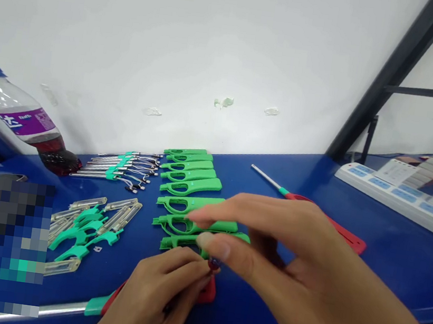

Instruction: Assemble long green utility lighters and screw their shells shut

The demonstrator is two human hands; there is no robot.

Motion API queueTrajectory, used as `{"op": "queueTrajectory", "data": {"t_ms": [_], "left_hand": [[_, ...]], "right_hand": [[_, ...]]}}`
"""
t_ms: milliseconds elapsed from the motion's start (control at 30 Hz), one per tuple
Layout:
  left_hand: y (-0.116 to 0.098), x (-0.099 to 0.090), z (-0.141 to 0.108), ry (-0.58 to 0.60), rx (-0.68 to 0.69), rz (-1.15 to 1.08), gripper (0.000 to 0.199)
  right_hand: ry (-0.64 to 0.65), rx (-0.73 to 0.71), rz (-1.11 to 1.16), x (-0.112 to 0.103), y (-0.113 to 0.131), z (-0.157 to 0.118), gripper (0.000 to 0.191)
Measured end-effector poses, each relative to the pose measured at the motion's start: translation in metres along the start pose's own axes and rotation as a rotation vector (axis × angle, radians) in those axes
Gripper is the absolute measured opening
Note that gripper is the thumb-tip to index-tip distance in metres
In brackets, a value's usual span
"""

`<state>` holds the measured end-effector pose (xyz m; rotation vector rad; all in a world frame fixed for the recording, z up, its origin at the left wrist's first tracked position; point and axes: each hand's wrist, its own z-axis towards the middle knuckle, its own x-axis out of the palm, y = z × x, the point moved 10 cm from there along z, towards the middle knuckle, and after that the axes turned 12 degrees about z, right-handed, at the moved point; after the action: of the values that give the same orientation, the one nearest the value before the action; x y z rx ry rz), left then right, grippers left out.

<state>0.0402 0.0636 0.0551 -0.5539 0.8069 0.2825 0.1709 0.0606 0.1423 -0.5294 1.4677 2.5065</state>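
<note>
My left hand (159, 292) is closed around a red stick lighter with a teal collar and a silver metal tube (57, 309), which points to the lower left. The lighter's red rear end shows beyond my fingers. A small dark red bit, too small to name, is at my left fingertips. Just above it my right hand (287, 261) is held with thumb and forefinger apart and nothing visible between them; its other fingers are partly hidden. Behind the hands, several green lighter handle shells (191, 184) lie in a column.
Metal tubes with wires (120, 166) lie at the back left. Clear fuel tanks (119, 218) and teal trigger pieces (86, 227) are heaped nearer. A drink bottle (26, 121) leans at far left. Another red lighter (344, 234) and a white power strip (399, 199) lie right.
</note>
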Motion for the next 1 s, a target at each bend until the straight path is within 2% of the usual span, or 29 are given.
{"op": "queueTrajectory", "data": {"t_ms": [133, 233, 367, 433, 533, 667, 733, 800, 900, 933, 1000], "left_hand": [[0.000, 0.001, 0.000, 0.020, 0.012, -0.008, 0.026], [-0.002, -0.002, 0.001, -0.017, 0.011, 0.020, 0.024], [-0.004, -0.006, 0.002, -0.054, 0.004, 0.046, 0.023], [-0.004, -0.005, 0.003, -0.038, 0.004, 0.029, 0.024], [-0.003, -0.003, 0.003, -0.014, 0.009, 0.002, 0.024], [-0.002, 0.001, 0.001, 0.011, 0.018, -0.005, 0.027], [-0.002, 0.001, 0.001, 0.005, 0.016, 0.001, 0.026], [-0.003, -0.001, 0.001, -0.019, 0.014, 0.017, 0.024], [-0.005, -0.004, 0.000, -0.056, 0.022, 0.054, 0.023], [-0.005, -0.005, 0.000, -0.059, 0.023, 0.066, 0.023], [-0.004, -0.003, -0.001, -0.048, 0.023, 0.072, 0.023]], "right_hand": [[0.064, 0.113, 0.097, 0.004, -0.012, 0.002, 0.019], [-0.007, 0.138, 0.083, 0.004, -0.014, 0.007, 0.021], [-0.147, 0.079, -0.072, -0.003, -0.006, 0.007, 0.046], [-0.140, 0.061, -0.096, -0.003, -0.004, 0.005, 0.042], [-0.043, 0.046, -0.007, -0.002, -0.004, 0.003, 0.015], [0.070, 0.115, 0.118, 0.002, -0.010, 0.002, 0.018], [0.056, 0.146, 0.127, 0.003, -0.013, 0.003, 0.021], [-0.026, 0.146, 0.060, 0.000, -0.012, 0.005, 0.028], [-0.150, 0.109, -0.082, -0.006, -0.008, 0.006, 0.048], [-0.161, 0.093, -0.103, -0.006, -0.006, 0.006, 0.048], [-0.117, 0.069, -0.086, -0.004, -0.005, 0.005, 0.033]]}}
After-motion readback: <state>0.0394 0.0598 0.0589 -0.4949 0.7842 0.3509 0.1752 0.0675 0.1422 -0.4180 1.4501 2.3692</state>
